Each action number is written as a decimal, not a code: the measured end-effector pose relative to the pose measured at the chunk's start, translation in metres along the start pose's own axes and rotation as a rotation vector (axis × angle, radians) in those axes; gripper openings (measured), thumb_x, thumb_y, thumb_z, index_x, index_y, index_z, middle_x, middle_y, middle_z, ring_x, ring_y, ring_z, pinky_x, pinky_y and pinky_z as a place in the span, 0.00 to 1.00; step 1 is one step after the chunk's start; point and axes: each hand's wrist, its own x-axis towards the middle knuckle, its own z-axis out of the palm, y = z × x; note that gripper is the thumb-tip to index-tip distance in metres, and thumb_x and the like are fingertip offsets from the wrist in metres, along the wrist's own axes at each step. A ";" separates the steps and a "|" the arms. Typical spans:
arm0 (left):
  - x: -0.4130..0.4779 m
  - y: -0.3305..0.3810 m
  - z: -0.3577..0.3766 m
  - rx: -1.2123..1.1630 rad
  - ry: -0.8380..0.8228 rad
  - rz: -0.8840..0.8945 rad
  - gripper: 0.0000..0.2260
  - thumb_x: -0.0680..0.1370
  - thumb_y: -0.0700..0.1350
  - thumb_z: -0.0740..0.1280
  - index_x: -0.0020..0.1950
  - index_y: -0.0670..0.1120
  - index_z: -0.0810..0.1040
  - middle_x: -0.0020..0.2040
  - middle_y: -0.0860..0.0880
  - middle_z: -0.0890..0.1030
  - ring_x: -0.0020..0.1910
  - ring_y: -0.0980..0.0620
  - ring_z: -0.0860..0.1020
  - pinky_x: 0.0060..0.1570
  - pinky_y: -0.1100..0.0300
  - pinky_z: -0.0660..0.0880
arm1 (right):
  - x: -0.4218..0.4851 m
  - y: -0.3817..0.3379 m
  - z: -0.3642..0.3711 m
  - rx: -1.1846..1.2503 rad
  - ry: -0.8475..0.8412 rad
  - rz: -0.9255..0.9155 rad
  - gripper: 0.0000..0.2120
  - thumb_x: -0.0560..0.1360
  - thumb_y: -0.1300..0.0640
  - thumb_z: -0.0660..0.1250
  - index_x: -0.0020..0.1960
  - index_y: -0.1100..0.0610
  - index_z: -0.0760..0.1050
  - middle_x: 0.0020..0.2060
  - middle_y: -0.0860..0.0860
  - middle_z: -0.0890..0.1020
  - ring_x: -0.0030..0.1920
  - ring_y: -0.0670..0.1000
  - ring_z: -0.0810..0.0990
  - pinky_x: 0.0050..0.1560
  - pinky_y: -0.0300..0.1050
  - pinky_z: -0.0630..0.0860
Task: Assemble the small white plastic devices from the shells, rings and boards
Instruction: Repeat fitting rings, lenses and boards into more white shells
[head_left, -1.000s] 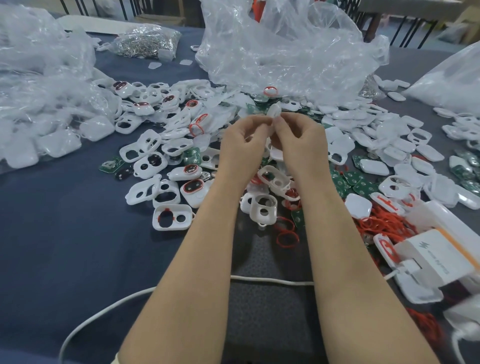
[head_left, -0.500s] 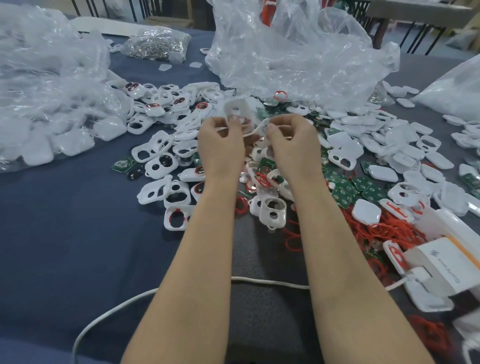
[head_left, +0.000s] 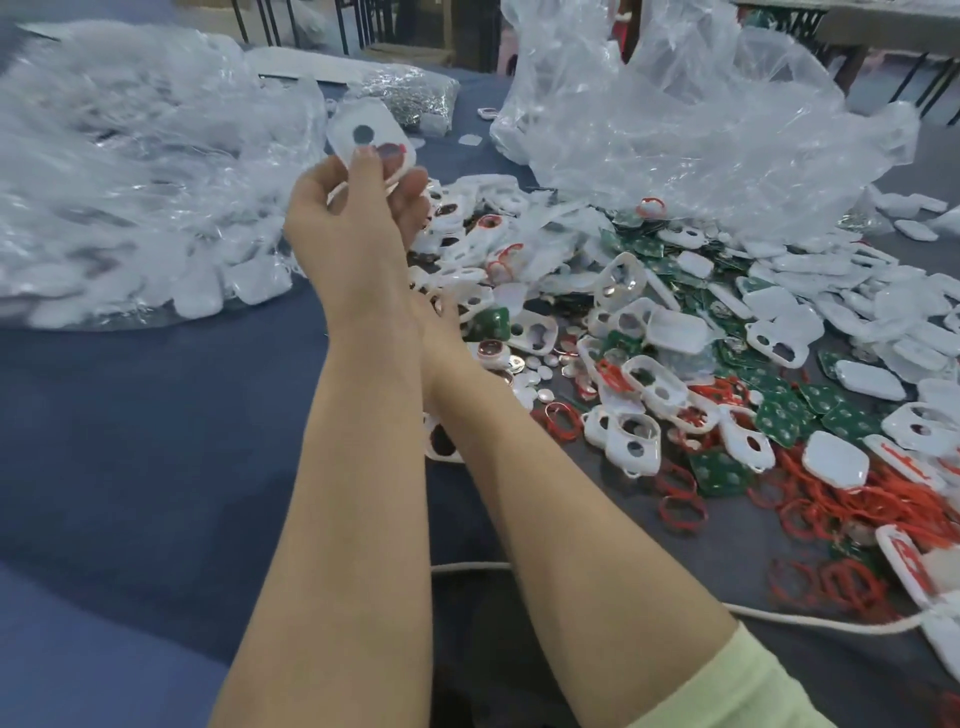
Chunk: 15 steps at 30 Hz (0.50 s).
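Dark blue cloth (head_left: 130, 441) spreads beneath my arms as the work surface. Above it, near the far left of the heap, a white shell (head_left: 371, 137) with two round holes is held up, pinched between the thumb and curled fingers of my left hand (head_left: 353, 218). My right hand (head_left: 441, 317) sits low, mostly hidden behind my left wrist, so I cannot tell how its fingers are set. Rightward lie loose shells (head_left: 834, 460), green boards (head_left: 779, 421) and red rings (head_left: 680, 506). Clear plastic bags (head_left: 701, 130) bulge beyond.
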 end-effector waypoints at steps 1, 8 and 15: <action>-0.001 0.000 0.001 -0.002 -0.007 -0.009 0.05 0.81 0.39 0.63 0.54 0.38 0.74 0.41 0.47 0.82 0.35 0.55 0.83 0.36 0.64 0.78 | 0.001 -0.001 0.003 -0.017 0.030 -0.001 0.27 0.80 0.52 0.58 0.76 0.55 0.55 0.71 0.55 0.67 0.73 0.56 0.58 0.73 0.60 0.43; -0.018 -0.013 0.015 -0.050 -0.079 -0.100 0.10 0.81 0.38 0.58 0.43 0.40 0.75 0.41 0.44 0.80 0.34 0.51 0.83 0.38 0.61 0.79 | -0.014 0.010 -0.014 0.278 0.345 0.058 0.12 0.79 0.54 0.54 0.58 0.55 0.72 0.56 0.60 0.77 0.55 0.57 0.73 0.57 0.53 0.63; -0.043 -0.054 0.043 0.181 -0.325 -0.244 0.07 0.82 0.41 0.60 0.49 0.40 0.75 0.41 0.46 0.83 0.34 0.53 0.83 0.37 0.62 0.80 | -0.073 0.092 -0.076 1.178 0.915 0.479 0.09 0.82 0.60 0.55 0.50 0.56 0.74 0.43 0.53 0.78 0.32 0.45 0.78 0.36 0.38 0.76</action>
